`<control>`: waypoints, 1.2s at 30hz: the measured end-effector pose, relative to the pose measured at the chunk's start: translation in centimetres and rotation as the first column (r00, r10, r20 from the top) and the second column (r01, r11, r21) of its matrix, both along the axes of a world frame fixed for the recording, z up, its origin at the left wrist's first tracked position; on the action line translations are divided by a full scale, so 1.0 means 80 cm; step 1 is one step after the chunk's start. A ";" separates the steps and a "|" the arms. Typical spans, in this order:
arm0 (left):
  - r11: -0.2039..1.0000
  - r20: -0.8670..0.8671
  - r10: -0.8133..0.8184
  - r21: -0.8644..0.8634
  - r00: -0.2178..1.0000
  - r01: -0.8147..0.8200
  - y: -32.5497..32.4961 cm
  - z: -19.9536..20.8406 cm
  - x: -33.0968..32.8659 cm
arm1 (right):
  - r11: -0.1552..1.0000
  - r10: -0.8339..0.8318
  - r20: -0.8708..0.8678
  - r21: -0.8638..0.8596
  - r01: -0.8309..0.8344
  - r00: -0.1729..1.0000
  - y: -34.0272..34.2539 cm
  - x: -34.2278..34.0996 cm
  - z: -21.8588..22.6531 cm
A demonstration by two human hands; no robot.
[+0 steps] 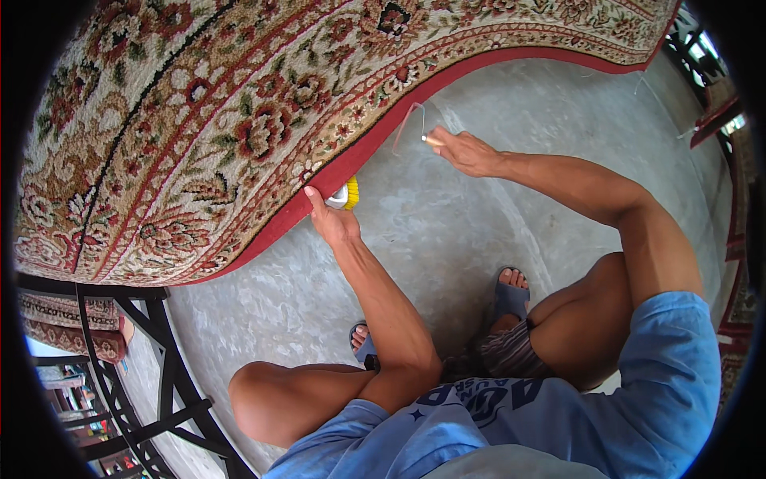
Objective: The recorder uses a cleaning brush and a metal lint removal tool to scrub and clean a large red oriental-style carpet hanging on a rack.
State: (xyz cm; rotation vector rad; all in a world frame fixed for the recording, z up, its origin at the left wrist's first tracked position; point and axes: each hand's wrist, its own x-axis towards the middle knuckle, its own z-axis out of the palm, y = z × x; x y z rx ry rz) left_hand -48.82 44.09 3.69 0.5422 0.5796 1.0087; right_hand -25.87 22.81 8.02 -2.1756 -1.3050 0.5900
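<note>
The carpet [263, 132], a patterned piece in cream, brown and red, occupies the upper left of the head view and extends across the top; its red border [279, 222] faces the person in a wavy line above the grey floor [275, 299]. The left grip [335, 223] is closed on the carpet at this border, thumb on the upper face and the fingers largely hidden behind the edge. A brush [349, 194] with a white body and yellow bristles is located just beside the left grip, partly covered by the border; whether the fingers touch it cannot be determined. The right grip [471, 153] is closed around the wooden handle of a hand tool [433, 140], positioned to the right of the border and apart from it. A thin bent line extends from the tool's tip toward the border; its material cannot be identified. At lower left, a black frame [152, 293] adjoins the carpet's edge. The person is squatting, with one sandal [511, 301] visible beside the right knee.
</note>
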 end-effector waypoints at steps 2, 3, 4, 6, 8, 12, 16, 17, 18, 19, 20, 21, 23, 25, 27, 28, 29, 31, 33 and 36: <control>1.000 -0.010 0.007 0.001 1.000 -0.007 -0.007 0.006 0.002 | 0.994 0.093 -0.017 -0.054 -0.094 0.996 -0.008 -0.006 -0.009; 1.000 -0.018 0.015 -0.002 1.000 -0.015 -0.010 0.008 0.002 | 0.994 0.092 -0.018 -0.052 -0.093 0.996 -0.013 -0.008 -0.012; 1.000 -0.022 0.027 0.001 0.999 -0.027 -0.006 0.008 -0.003 | 0.997 0.074 -0.047 -0.011 -0.074 0.996 -0.014 -0.013 -0.008; 1.000 -0.031 0.016 0.005 0.999 -0.016 0.002 0.006 -0.009 | 0.997 0.070 -0.082 0.032 -0.068 0.994 -0.011 -0.015 -0.004; 1.000 -0.038 0.008 -0.003 0.999 -0.008 -0.003 0.003 -0.003 | 0.984 0.176 0.042 -0.016 -0.176 0.983 -0.031 0.007 -0.011; 0.999 -0.054 -0.025 0.032 0.998 0.027 -0.005 -0.006 0.003 | 0.975 0.213 0.107 -0.085 -0.205 0.971 -0.047 0.043 -0.014; 0.999 -0.045 -0.006 0.040 0.999 0.008 0.006 -0.009 -0.012 | 0.896 0.008 -0.244 -0.428 -0.116 0.970 -0.021 0.053 0.037; 0.999 -0.041 -0.014 0.033 0.999 0.015 0.001 -0.006 -0.004 | 0.907 0.111 -0.274 -0.365 -0.210 0.955 -0.030 0.071 0.035; 0.999 -0.034 -0.028 0.030 0.999 0.029 -0.004 -0.004 0.004 | 0.905 0.214 -0.297 -0.298 -0.303 0.931 -0.039 0.085 0.031; 0.999 -0.041 -0.024 0.035 0.999 0.026 -0.002 -0.001 -0.002 | 0.891 0.285 -0.263 -0.281 -0.356 0.922 -0.028 0.081 0.041; 0.999 -0.046 -0.016 0.036 0.999 0.018 -0.002 0.003 -0.003 | 0.888 0.293 -0.268 -0.278 -0.365 0.918 -0.019 0.075 0.047; 1.000 -0.033 -0.003 0.031 0.999 0.004 -0.003 0.007 -0.003 | 0.881 0.420 -0.106 -0.188 -0.433 0.901 -0.011 0.068 0.052; 1.000 -0.019 0.009 0.029 1.000 -0.009 -0.004 0.012 -0.003 | 0.855 0.516 0.072 -0.104 -0.508 0.854 0.005 0.045 0.057; 0.999 -0.030 0.042 0.003 0.999 -0.042 -0.004 0.015 -0.003 | 0.865 0.496 0.164 -0.006 -0.502 0.853 0.026 0.013 0.058; 0.999 -0.016 0.022 -0.028 1.000 -0.023 -0.006 0.017 -0.002 | 0.878 0.468 0.162 0.028 -0.478 0.869 0.040 -0.007 0.054; 0.998 -0.003 0.012 -0.059 1.000 -0.012 -0.006 0.019 -0.002 | 0.885 0.448 0.157 0.063 -0.462 0.880 0.043 -0.011 0.047; 0.998 -0.001 0.006 -0.057 1.000 -0.006 -0.007 0.020 -0.002 | 0.888 0.442 0.160 0.064 -0.456 0.883 0.042 -0.007 0.042; 0.992 -0.019 0.011 -0.123 1.000 -0.013 -0.007 0.022 -0.004 | 0.901 0.400 0.196 0.093 -0.423 0.895 0.044 0.007 0.036; 0.990 -0.013 0.004 -0.140 1.000 -0.006 -0.005 0.022 -0.001 | 0.931 0.336 0.189 0.084 -0.356 0.923 0.027 0.031 0.036; 0.985 -0.047 -0.012 -0.171 0.999 0.004 0.000 0.019 -0.006 | 0.972 0.225 0.147 0.040 -0.233 0.963 -0.006 0.054 0.035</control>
